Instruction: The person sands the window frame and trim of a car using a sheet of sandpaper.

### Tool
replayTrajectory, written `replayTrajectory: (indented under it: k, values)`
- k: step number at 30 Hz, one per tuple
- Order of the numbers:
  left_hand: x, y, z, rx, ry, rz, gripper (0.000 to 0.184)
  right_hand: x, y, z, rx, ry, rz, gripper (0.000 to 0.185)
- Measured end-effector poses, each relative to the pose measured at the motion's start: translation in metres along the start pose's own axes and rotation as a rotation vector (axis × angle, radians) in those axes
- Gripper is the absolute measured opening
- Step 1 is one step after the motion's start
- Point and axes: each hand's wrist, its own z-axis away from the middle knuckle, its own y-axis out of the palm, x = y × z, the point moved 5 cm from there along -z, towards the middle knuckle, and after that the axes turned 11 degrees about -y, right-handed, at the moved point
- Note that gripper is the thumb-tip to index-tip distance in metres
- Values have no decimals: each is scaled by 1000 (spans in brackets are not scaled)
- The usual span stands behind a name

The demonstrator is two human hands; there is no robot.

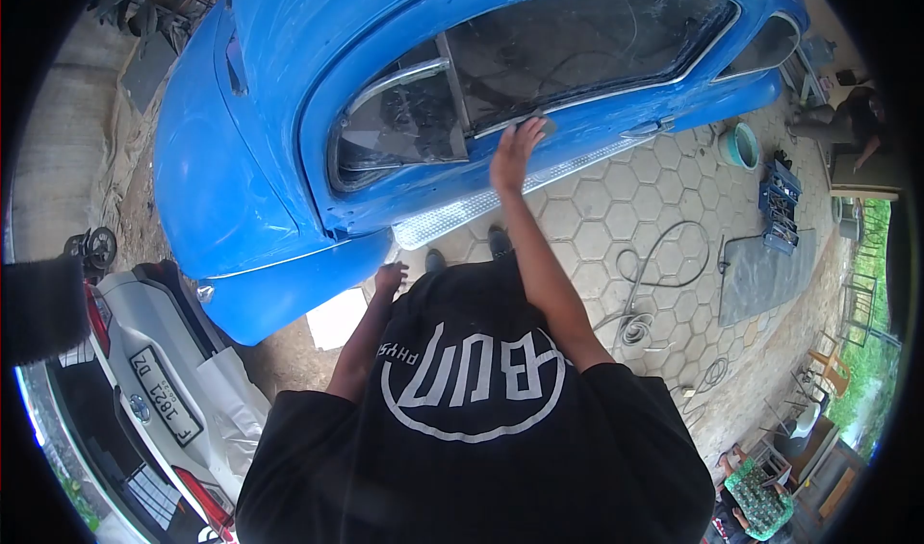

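My right hand (517, 154) reaches forward to the blue car's door, its fingers stretched out just below the side window (587, 49). Under the fingertips is a small dark grey piece, likely sandpaper (550, 126), pressed against the blue panel. The car body (241, 150) is matt blue with pale scuffs and dusty streaks. Low at my side hangs my left hand (391, 277), near the front fender (289, 289); its fingers are loosely apart and nothing shows in them.
A perforated metal running board (452, 219) runs below the door. On the hexagonal paving are a hose (635, 328), a teal bucket (740, 147), a blue toolbox (780, 205) and a grey mat (767, 275). Behind me at left stands a white car (159, 371). Other people (866, 126) are at right.
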Motion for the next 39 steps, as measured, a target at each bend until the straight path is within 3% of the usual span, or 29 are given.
replayTrajectory:
  k: [3, 9, 14, 21, 24, 27, 30, 36, 39]
  values:
    - [5, -7, 4, -29, -39, -25, 32, 2, 18, 15, 16, -32, 47, 71]
    - [-13, 2, 8, -62, 38, 52, 35, -4, -14, -16, -46, -11, 33, 70]
    - [-21, 18, 9, -64, 89, 42, 36, -5, -1, 9, 27, -130, 192, 64]
    - [-20, 32, 46, -111, 67, 113, 36, -25, -47, -28, -257, -76, 23, 61]
    - [-3, 38, 55, -146, 44, 164, 36, -16, -56, -17, -339, -61, 95, 58]
    - [22, 47, 61, -158, -26, 217, 37, -15, -56, -10, -449, 68, -262, 50]
    - [36, 54, 66, -141, -74, 182, 37, -24, -55, -15, -510, 59, -237, 39]
    - [41, 57, 68, -94, -136, 207, 38, -57, -65, -33, -315, -139, 144, 30]
    - [36, 54, 60, -78, -104, 206, 39, -66, -64, -35, -141, 294, -197, 29]
